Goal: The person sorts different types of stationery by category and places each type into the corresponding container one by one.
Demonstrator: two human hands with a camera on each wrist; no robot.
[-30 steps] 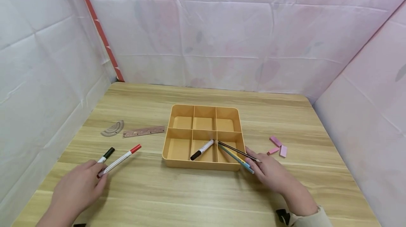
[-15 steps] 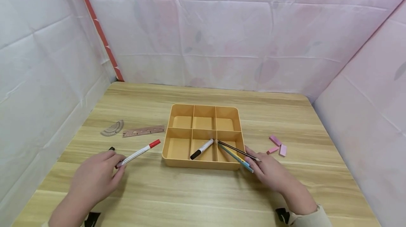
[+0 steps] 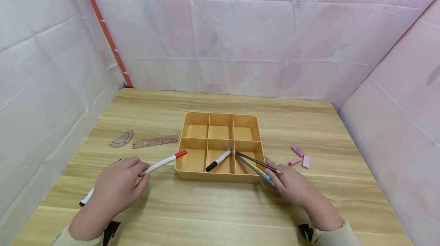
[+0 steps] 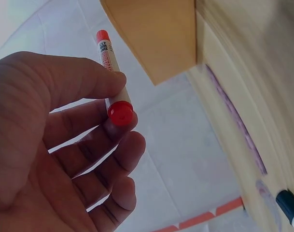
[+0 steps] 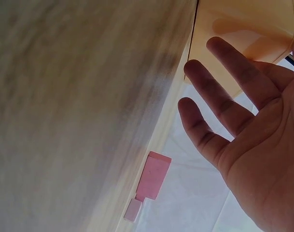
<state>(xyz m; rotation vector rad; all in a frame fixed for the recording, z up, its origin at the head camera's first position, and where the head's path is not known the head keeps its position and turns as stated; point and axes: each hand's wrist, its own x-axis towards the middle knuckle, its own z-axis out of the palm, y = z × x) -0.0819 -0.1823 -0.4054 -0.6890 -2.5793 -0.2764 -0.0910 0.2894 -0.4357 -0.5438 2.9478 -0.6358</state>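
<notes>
My left hand pinches a red-capped whiteboard marker between thumb and forefinger, the other fingers loosely bent. The marker's red end overlaps the front left compartment of the yellow six-compartment box in the head view. My right hand is at the box's front right corner, its fingers mostly straight in the right wrist view and its fingertips right by the box wall. A black pencil and slim blue and yellow sticks lean over that corner, overlapping the hand. A black-capped marker lies in the front middle compartment.
Another white marker lies on the table, partly hidden by my left hand. Behind it are a protractor and a pinkish ruler. Several pink erasers lie right of the box. Fabric-covered walls enclose the table's back and sides.
My left hand has moved right with the red-capped marker, bringing its red end over the box's left rim. The dark-capped marker stays on the table. My right hand has stayed put.
</notes>
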